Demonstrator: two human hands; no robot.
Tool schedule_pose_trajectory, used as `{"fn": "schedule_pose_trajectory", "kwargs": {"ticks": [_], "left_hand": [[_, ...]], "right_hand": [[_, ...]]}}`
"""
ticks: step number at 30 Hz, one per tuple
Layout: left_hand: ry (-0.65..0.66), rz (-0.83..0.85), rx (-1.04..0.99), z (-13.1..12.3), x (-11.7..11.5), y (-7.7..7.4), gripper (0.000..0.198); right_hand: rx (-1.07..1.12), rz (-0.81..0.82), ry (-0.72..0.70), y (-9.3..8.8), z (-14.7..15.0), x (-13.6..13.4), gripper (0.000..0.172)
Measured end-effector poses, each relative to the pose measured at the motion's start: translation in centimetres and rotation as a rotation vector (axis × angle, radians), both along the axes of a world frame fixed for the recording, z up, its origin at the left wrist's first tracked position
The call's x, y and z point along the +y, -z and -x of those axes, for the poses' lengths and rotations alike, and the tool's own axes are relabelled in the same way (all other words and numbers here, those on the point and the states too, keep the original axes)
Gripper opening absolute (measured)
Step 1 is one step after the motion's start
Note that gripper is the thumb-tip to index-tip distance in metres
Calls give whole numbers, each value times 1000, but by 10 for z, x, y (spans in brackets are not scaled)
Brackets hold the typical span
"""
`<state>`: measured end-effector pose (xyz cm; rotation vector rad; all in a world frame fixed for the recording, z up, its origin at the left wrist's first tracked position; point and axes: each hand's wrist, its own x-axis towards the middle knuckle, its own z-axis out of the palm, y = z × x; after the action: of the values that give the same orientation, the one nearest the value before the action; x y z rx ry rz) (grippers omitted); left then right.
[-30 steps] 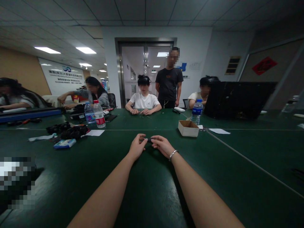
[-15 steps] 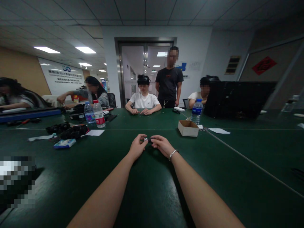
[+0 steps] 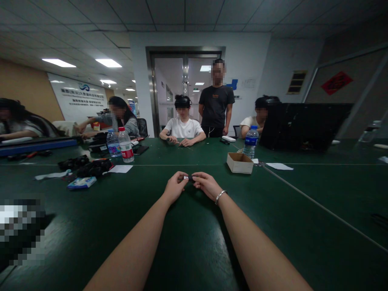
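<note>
Between my hands, just above or on the green table (image 3: 188, 242), is a small silver-and-black object (image 3: 189, 178), too small for me to tell its kind. My left hand (image 3: 175, 187) pinches its silver end between thumb and fingers. On the other side my right hand (image 3: 209, 184), with a silver bracelet (image 3: 220, 197) at the wrist, is closed on the black end. Fingertips cover parts of the object.
An open cardboard box (image 3: 240, 165) and a blue-capped water bottle (image 3: 251, 142) stand right of my hands. To the left are a red-capped bottle (image 3: 125, 145), black gear (image 3: 94, 167) and a tissue pack (image 3: 81, 183). Across the table sits a person in white (image 3: 183, 128).
Both hands stay in nearly the same place. The dark part of the small object shows a little more between the fingers. The standing person across the table has turned the head slightly.
</note>
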<state>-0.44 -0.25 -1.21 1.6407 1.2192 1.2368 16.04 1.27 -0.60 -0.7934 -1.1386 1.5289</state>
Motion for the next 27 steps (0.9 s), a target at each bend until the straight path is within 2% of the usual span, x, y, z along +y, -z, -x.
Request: {"fn": "schedule_pose_trajectory", "kwargs": {"ticks": [19, 27], "left_hand": [[3, 23, -17, 1, 2, 3, 27], [-4, 13, -7, -1, -2, -1, 26]], "right_hand": [[-5, 4, 20, -1, 1, 0, 22], [-9, 9, 20, -2, 1, -2, 20]]}}
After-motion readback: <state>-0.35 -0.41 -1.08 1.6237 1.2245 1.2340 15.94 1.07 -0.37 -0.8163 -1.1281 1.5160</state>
